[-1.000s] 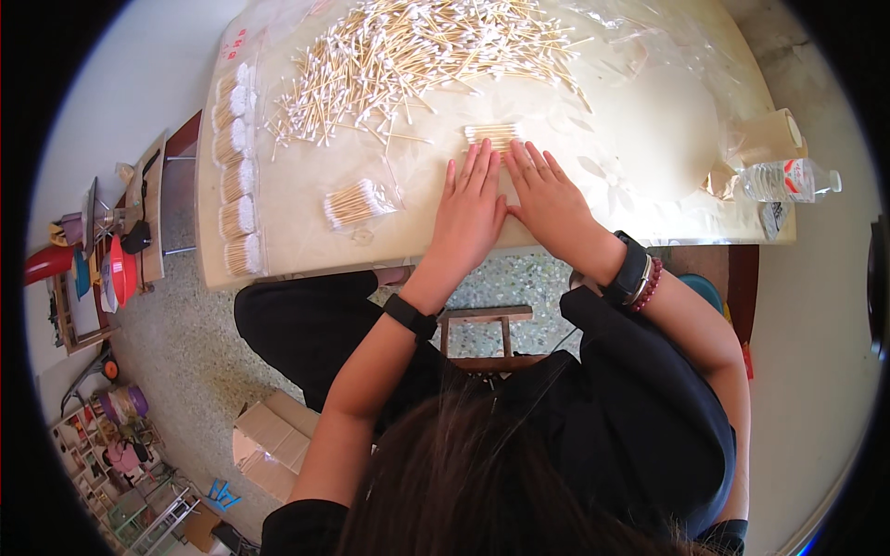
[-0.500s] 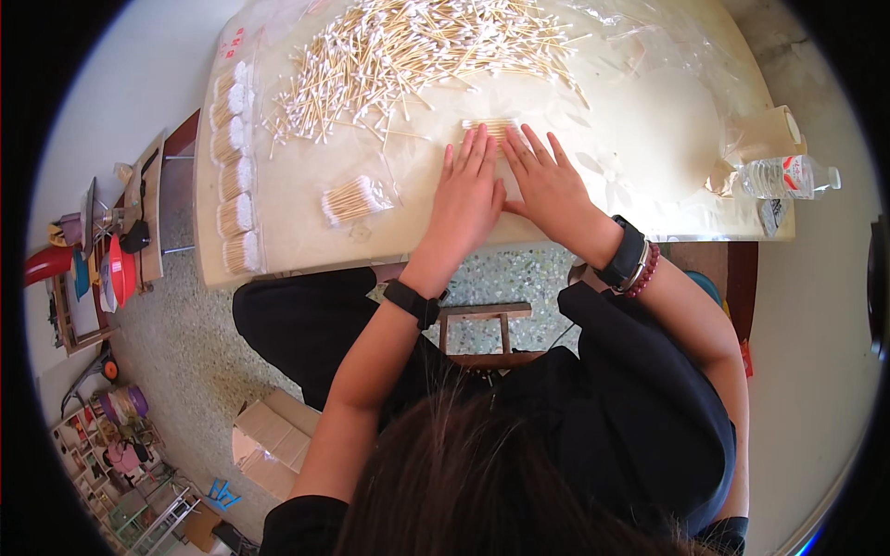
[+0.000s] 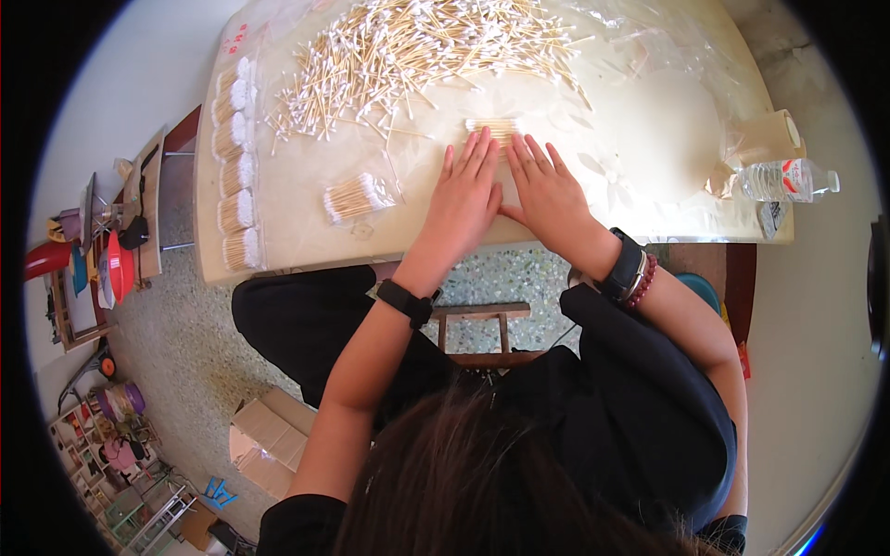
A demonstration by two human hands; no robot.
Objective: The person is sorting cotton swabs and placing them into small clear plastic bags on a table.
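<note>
Both my hands lie flat over the near part of a small row of cotton swabs on the table, fingers stretched away from me. My left hand is open, its fingertips at the row's near left side. My right hand is open too, fingertips at the near right side, its thumb close to the left one. Under the fingers, part of the row is hidden. Left of my hands rests a small clear bag of cotton swabs. Beyond them spreads a large loose heap of cotton swabs.
Several packed bundles of swabs line the table's left edge in clear plastic. A water bottle lies on its side at the right, near a brown tape roll. Crumpled clear film covers the far right. An open cardboard box stands on the floor.
My hands have drawn very slightly back toward me, so more of the swab row shows. The bag, the heap and the bundles stay where they were.
</note>
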